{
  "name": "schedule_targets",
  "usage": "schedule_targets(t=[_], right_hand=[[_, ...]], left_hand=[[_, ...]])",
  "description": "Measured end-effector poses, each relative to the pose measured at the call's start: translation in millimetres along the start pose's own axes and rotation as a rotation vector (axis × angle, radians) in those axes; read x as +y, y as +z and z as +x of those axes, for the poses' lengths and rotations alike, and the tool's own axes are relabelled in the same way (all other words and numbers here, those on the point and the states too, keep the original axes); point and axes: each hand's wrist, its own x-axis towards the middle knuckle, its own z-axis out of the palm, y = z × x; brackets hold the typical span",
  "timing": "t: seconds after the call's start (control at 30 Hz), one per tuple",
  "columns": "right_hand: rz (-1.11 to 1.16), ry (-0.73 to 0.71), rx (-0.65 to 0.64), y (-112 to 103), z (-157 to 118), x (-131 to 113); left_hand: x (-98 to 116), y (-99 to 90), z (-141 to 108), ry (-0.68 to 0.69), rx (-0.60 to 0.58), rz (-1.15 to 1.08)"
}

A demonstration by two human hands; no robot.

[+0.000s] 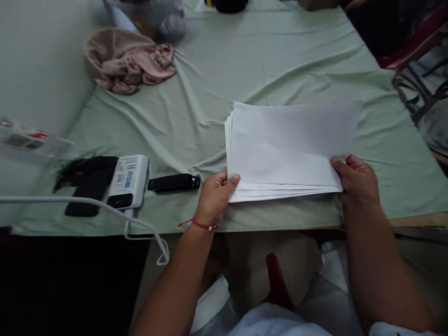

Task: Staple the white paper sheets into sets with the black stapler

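A stack of white paper sheets (287, 144) is held low over the cloth-covered table, its edges slightly fanned at the left and front. My left hand (217, 193) pinches the stack's front left corner, thumb on top. At the front right corner my right hand (359, 179) grips the sheets, also with the thumb above. Both hands' lower fingers are hidden, mostly under the paper. Close to the left of my left hand lies a black stapler (174, 182).
A white power bank (129, 179) with a white cable (87, 200) lies left of the stapler, beside a black phone-like slab (87, 198). Pink cloth (133, 60) is bunched at the back left, near a plastic bag (164, 21). The green tablecloth (280, 56) is wrinkled.
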Motion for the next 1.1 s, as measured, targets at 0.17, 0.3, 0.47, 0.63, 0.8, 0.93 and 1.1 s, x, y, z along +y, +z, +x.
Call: schedule_targets(t=[0.17,0.3,0.47,0.63,0.8,0.93,1.1], right_hand=[[0.023,-0.017,0.004,-1.0,0.5,-0.4],[0.041,-0.048,0.093,-5.1,5.0,-0.8],[0.043,-0.05,0.07,-7.3,4.8,0.1],[0.041,-0.041,0.081,-7.2,3.5,0.6],[0.047,-0.056,0.038,-7.0,1.8,1.5],[0.047,-0.049,0.024,-4.5,0.7,0.8],[0.051,-0.037,-0.002,-0.1,-3.0,-1.7]], left_hand=[[1.9,2.7,0.9,0.008,0.078,-0.029],[8.0,5.2,0.6,0.008,-0.016,-0.032],[5.1,3.4,3.5,-0.017,0.079,0.018],[4.8,2.3,7.5,0.047,0.066,-0.04],[4.1,-3.2,11.2,0.032,0.107,-0.034],[2.3,-6.3,12.9,0.029,0.105,-0.066],[2.0,-5.4,13.7,0.0,0.091,-0.192]])
